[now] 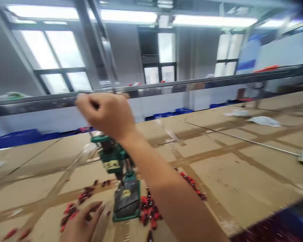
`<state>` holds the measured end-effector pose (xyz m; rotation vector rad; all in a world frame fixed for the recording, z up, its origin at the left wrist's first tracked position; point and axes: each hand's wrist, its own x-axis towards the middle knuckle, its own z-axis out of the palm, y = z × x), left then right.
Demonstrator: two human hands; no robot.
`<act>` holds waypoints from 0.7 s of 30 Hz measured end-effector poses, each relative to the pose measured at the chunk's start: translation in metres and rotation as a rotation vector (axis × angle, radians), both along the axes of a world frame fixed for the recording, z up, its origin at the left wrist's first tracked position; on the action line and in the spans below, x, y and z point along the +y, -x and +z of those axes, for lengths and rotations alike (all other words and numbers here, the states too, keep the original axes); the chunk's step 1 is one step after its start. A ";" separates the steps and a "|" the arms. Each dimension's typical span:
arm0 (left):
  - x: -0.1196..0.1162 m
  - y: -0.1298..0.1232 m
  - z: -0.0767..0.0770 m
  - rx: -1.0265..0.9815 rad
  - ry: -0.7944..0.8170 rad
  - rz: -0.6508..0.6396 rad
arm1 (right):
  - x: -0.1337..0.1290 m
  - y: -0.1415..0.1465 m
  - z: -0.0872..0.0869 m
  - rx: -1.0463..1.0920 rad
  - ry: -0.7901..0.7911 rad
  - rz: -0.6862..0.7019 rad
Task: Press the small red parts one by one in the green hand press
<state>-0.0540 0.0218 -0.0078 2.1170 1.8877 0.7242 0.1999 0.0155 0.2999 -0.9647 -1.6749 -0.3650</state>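
My right hand [104, 116] is raised in a curled fist above the table, slightly blurred, and nothing shows in it. It hangs above a small green bench press [113, 158] with a black base plate [126, 200]. My left hand [82, 223] rests low at the bottom edge, fingers apart, just left of that base. Its nearest neighbours are scattered red-and-black small parts [80, 198]. A second heap of these parts [149, 211] lies right of the base, partly under my forearm.
Taped cardboard [217, 168] covers the table. A long metal rod [242, 144] lies on it at the right, near crumpled white sheets [264, 121]. A dark bin [275, 228] of red parts sits at the lower right corner. A metal rail [151, 89] and blue crates [15, 138] stand beyond.
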 end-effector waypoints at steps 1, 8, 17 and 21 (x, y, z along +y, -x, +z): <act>-0.004 0.024 0.006 0.072 0.040 0.029 | 0.007 0.013 -0.002 0.097 -0.048 0.112; 0.013 0.062 0.024 0.394 0.040 0.035 | 0.021 0.012 -0.017 0.286 -0.240 0.240; 0.082 0.043 0.006 0.371 -0.014 -0.135 | 0.020 0.015 -0.017 0.287 -0.206 0.224; 0.103 0.020 -0.007 0.301 0.011 -0.182 | 0.021 0.014 -0.018 0.277 -0.210 0.224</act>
